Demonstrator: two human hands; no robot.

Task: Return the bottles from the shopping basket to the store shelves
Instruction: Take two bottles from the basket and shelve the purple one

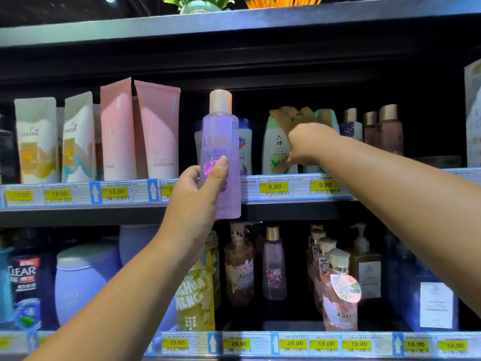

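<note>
My left hand [200,188] grips a tall purple LUX bottle [220,142] with a pale gold cap, held upright in front of the middle shelf [294,201]. My right hand [299,134] reaches onto that shelf and lies over the top of a green and white bottle [276,152], fingers curled over its cap. A ring shows on one finger. Behind the LUX bottle stand small white and blue bottles [246,147]. No shopping basket is in view.
Pantene packs [36,139] and pink tubes [156,128] fill the shelf's left side. Brown-capped bottles [385,128] stand at its right. The lower shelf holds Kustie bottles [338,295], a yellow jar [197,293], lilac tubs [83,277] and a Clear bottle [24,282].
</note>
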